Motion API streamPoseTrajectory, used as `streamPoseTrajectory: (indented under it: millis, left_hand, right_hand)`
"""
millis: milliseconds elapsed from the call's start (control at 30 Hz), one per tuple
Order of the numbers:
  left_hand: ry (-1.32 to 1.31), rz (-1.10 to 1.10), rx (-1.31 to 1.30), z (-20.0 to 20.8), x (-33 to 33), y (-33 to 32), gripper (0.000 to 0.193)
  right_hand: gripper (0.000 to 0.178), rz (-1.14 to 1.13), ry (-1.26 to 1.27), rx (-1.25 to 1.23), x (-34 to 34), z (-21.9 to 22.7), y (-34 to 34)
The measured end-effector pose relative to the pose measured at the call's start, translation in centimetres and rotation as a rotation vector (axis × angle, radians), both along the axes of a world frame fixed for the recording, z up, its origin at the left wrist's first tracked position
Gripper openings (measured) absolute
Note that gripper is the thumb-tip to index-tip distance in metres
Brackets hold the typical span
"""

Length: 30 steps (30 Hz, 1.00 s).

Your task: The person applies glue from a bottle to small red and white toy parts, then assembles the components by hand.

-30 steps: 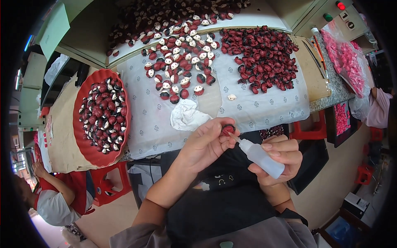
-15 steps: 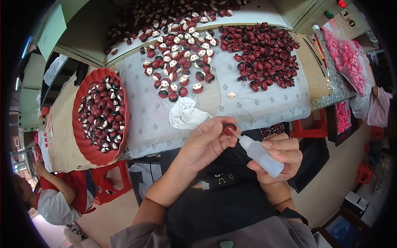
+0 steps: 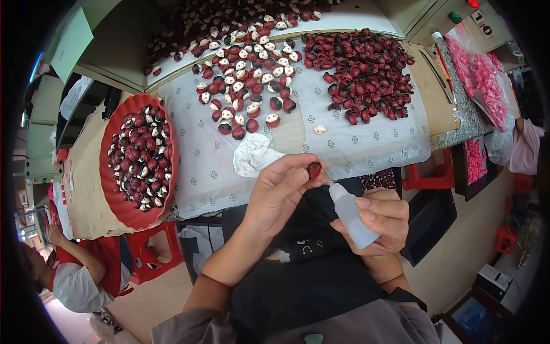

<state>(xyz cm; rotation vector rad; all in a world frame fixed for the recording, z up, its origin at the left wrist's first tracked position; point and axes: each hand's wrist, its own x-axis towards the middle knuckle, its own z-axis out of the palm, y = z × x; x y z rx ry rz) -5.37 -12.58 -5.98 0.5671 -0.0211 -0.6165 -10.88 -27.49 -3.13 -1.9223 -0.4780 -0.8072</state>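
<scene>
My left hand (image 3: 282, 192) pinches a small dark red and black rounded piece (image 3: 314, 170) between thumb and fingers, above the table's near edge. In my right hand (image 3: 382, 218) is a translucent squeeze bottle (image 3: 353, 219), tilted so its thin nozzle reaches the piece. Whether the tip touches it I cannot tell. Just beyond my left hand lies a crumpled white cloth (image 3: 255, 156). A lone white piece (image 3: 319, 130) rests on the sheet. Farther off are a heap of dark red and black shell-like pieces (image 3: 366, 74) and many red pieces with white face-like parts (image 3: 240, 86).
At left stands a red scalloped tray (image 3: 107, 172) filled with red, black and white pieces. Tweezers and a pencil-like tool (image 3: 446, 74) lie at right near a bag of pink pieces (image 3: 478, 80). Another person (image 3: 86, 275) sits at lower left. A red stool (image 3: 154, 252) is beneath the table.
My right hand and the bottle have shifted slightly left, and the bottle stands a little steeper. The piece in my left hand has turned a little and moved slightly left and up.
</scene>
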Motion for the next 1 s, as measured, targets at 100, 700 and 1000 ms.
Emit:
streamPoseTrajectory:
  millis: [100,700,1000]
  left_hand:
    - [-0.035,0.052,0.082,0.1,-0.2,0.0,0.022]
    - [0.022,0.123,-0.032,-0.5,0.6,1.4,0.028]
    - [0.093,0.140,-0.203,0.0,1.2,3.0,0.031]
  right_hand:
    - [0.050,0.007,-0.058,0.063,0.1,-0.1,0.0]
    - [0.041,-0.053,0.186,0.477,0.3,-0.8,-3.3]
    - [0.020,0.031,0.545,0.504,5.7,-2.2,-2.5]
